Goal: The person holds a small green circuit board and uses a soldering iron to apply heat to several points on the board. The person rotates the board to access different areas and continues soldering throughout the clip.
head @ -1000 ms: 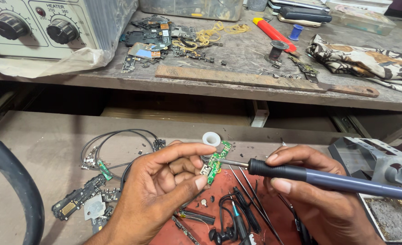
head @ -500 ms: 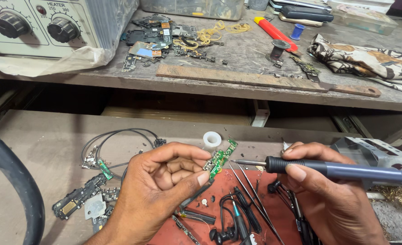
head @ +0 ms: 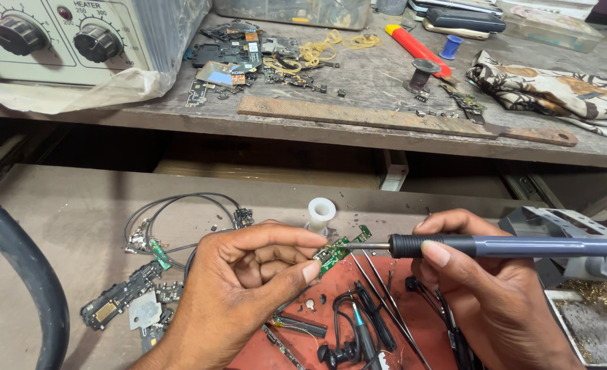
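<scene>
Head view, tray (head: 555, 306) holding brass wool right of right hand (head: 485, 288), its grip clasping soldering iron (head: 509, 246), tip touching green circuit board (head: 336, 252) pinched in left hand (head: 249, 291) grip.

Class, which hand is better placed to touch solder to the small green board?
Right. The right hand holds the soldering iron with its tip at the green board; the left hand is pinching that board.

On the counter (head: 386, 82) above I see a heater control box (head: 77, 41) with two black knobs, a long wooden strip (head: 358, 116), scattered phone parts (head: 249, 58), a red-handled tool (head: 416, 48) and a patterned cloth (head: 557, 89). Lower down lie a white spool (head: 320, 211), looped grey wires (head: 180, 205) and a thick black hose (head: 22, 274).
</scene>
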